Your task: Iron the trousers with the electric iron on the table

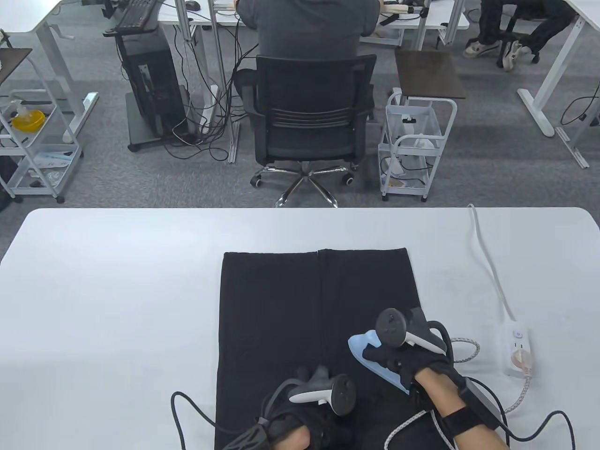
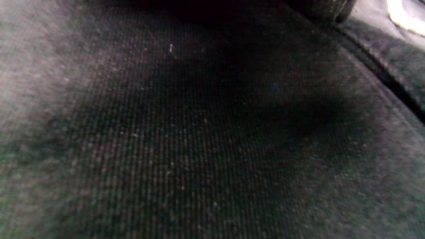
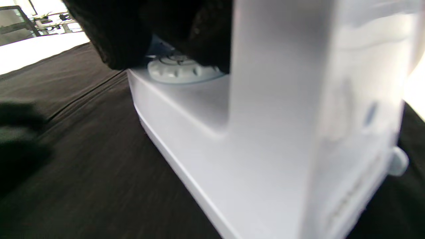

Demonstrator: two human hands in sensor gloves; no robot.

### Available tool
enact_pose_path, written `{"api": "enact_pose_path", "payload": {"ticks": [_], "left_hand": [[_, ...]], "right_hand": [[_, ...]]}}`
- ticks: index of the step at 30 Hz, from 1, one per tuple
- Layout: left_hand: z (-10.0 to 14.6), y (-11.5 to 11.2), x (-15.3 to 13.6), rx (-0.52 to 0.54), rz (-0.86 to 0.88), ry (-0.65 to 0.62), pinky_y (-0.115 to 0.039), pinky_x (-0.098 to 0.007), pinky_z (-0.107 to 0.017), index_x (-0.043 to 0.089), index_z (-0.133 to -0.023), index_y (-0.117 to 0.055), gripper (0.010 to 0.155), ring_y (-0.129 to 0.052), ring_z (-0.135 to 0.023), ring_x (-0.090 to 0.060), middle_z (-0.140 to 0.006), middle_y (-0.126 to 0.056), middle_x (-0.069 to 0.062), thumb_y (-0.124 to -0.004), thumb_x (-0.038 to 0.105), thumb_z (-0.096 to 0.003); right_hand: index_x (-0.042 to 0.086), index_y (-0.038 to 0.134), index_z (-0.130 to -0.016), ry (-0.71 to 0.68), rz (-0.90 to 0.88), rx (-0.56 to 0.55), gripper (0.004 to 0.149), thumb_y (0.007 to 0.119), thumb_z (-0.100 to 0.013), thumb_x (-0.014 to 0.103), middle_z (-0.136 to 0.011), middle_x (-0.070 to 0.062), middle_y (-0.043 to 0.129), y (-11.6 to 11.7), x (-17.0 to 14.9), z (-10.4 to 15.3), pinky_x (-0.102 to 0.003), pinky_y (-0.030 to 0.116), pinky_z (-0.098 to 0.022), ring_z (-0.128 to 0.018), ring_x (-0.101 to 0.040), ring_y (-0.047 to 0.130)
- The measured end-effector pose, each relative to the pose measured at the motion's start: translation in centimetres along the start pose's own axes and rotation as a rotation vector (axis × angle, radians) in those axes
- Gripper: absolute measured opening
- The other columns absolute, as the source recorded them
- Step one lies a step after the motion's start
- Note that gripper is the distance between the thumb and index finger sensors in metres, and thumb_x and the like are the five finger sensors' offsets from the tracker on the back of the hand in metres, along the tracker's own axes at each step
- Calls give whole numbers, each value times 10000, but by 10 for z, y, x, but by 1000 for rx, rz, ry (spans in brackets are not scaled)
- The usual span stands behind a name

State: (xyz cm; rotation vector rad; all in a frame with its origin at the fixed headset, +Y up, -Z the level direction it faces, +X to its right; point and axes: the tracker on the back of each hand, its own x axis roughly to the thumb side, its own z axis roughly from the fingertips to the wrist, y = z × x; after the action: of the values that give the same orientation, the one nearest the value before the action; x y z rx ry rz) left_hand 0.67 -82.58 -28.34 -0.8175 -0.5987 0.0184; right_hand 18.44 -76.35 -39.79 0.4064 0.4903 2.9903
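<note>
The black fabric trousers point(image 1: 276, 323) lie flat and smoothed on the white desk point(image 1: 117, 290), legs side by side, with the centre seam running away from the near edge. The pale blue and white electric iron point(image 1: 370, 351) sits soleplate-down on the right leg, nose pointing toward the far left.

My left wrist camera sat very close over the trousers point(image 2: 186, 139), and their dark, finely ribbed cloth filled nearly the whole view. A darker shadow lay across the middle of the cloth, running up toward its top edge, while the cloth to the left of that shadow looked paler and greyer. A raised seam point(image 2: 375, 66) crossed the cloth slantwise at the upper right. Beyond the seam, in the far upper right corner, a bright whitish curved thing point(image 2: 406, 18) showed, too blurred to tell what it was. None of my fingers showed
</note>
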Motion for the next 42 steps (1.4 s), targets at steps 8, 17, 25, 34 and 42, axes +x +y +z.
{"api": "enact_pose_path", "payload": {"ticks": [8, 17, 25, 34, 42], "left_hand": [[0, 0, -1, -3, 6, -3, -144, -883, -548, 72, -1092, 132, 1059, 157, -807, -786, -1005, 266, -392, -629, 634, -616], [-1, 1, -3, -12, 29, -11, -123, -881, -539, 80, -1087, 133, 1054, 177, -795, -777, -995, 279, -381, -636, 626, -615], [-2, 2, -5, -14, 41, -9, -113, -877, -540, 90, -1086, 132, 1058, 189, -797, -767, -995, 284, -369, -645, 628, -611], [-1, 3, -11, -3, 49, -15, -112, -861, -556, 115, -1101, 114, 1042, 189, -821, -740, -1017, 273, -340, -649, 627, -610], [2, 5, -17, 11, 59, -23, -117, -840, -579, 136, -1112, 92, 1021, 180, -857, -702, -1046, 251, -304, -652, 622, -610]], "right_hand": [[101, 726, -856, 151, -47, -28, 540, 815, -558, 542, -431, 79, 918, -26, -8, -74, -460, 883, -380, -277, -111, 956], [103, 721, -848, 289, -97, -26, 530, 814, -557, 536, -431, 79, 915, -46, -18, -131, -463, 880, -383, -280, -113, 957], [107, 716, -833, 245, -109, 22, 515, 807, -565, 537, -427, 82, 912, -38, -13, -110, -455, 873, -395, -279, -109, 954], [105, 717, -832, 84, -68, 71, 510, 806, -571, 534, -427, 78, 912, -14, 1, -49, -453, 870, -397, -280, -112, 953], [105, 719, -837, -27, -32, 75, 513, 808, -572, 535, -428, 78, 914, 7, 7, 13, -452, 867, -396, -277, -112, 953]]}}
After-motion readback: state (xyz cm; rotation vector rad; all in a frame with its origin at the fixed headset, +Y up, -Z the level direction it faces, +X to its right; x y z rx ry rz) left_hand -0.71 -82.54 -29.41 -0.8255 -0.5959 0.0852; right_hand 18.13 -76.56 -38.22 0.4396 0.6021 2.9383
